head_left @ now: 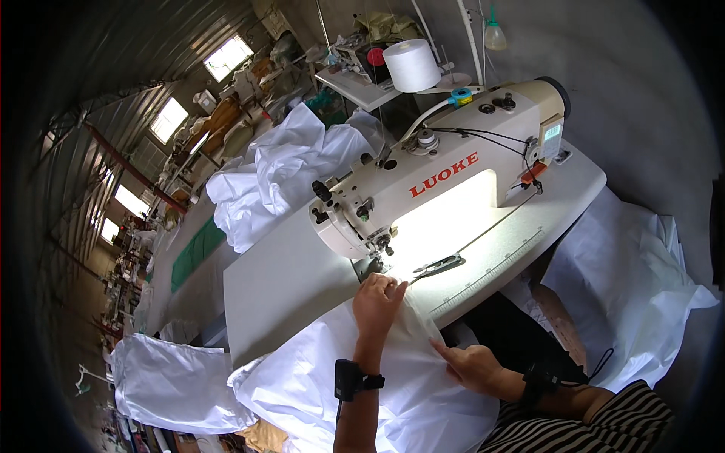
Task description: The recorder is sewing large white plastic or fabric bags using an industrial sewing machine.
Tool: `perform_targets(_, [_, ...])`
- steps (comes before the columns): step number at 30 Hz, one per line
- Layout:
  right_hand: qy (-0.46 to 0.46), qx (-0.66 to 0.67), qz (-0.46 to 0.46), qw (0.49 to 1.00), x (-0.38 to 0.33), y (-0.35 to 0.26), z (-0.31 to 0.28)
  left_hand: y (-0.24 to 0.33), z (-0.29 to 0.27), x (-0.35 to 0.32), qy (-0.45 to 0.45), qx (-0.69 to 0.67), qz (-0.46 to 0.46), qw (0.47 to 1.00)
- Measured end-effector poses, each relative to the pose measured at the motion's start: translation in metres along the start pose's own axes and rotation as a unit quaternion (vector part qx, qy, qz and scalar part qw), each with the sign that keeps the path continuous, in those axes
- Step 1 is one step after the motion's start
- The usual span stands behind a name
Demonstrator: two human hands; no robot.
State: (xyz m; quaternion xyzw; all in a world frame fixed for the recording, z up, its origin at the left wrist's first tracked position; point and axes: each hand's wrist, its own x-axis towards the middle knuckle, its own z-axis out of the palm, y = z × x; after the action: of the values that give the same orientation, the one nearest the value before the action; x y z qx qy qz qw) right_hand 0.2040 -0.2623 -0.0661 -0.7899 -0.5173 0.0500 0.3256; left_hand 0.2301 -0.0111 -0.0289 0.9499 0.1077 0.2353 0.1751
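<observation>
From where I stand, the left hand [380, 300] is the worry. Its grip is pinched on the edge of the white fabric [325, 385], just beside the needle area [374, 266] of the flatbed sewing machine [393, 181]. If the machine ran with the fingers that near, a fingertip could stray under the needle.

The right hand [479, 368] has its index finger along the same edge, nearer the body; its thumb is hidden, so I can't tell whether that grip is closed. The 2 hands hold the edge apart from each other, so an uneven pull could skew or pucker it.

The fabric itself spills off the front of the tabletop [279, 279] into the lap, and its weight could drag the edge out of line. The thread snips [439, 266] lie open to the right of the left hand, near the edge; a sweep of cloth could catch or shift them. A cord loop [602, 362] at the right wrist could snag too.
</observation>
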Motion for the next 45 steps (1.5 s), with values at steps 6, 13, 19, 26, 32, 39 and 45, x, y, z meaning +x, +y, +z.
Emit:
perform_targets(6, [-0.015, 0.072, 0.069, 0.995, 0.002, -0.004, 0.000, -0.011, 0.009, -0.006, 0.039, -0.060, -0.069, 0.995])
perform_targets(13, [0.082, 0.423, 0.226, 0.874, -0.009, 0.020, 0.040, -0.015, 0.012, -0.005, 0.054, -0.005, -0.017, 0.998])
perform_targets(19, [-0.063, 0.473, 0.275, 0.835, -0.005, 0.031, 0.036, -0.024, 0.005, 0.005, -0.048, -0.019, -0.016, 0.999])
perform_targets(26, [0.035, 0.117, 0.107, 0.987, 0.001, 0.001, 0.001, -0.021, 0.010, 0.002, 0.010, -0.096, -0.065, 0.993])
perform_targets(32, [0.016, 0.049, 0.013, 0.999, 0.003, 0.002, 0.000, -0.017, 0.008, 0.001, -0.001, -0.077, 0.099, 0.992])
perform_targets(39, [-0.010, 0.032, 0.014, 0.999, 0.004, 0.004, -0.002, -0.013, 0.001, 0.008, -0.077, -0.116, 0.019, 0.990])
perform_targets(45, [0.019, 0.079, 0.090, 0.993, 0.000, 0.000, -0.002, -0.018, 0.006, 0.005, -0.045, -0.119, -0.011, 0.992])
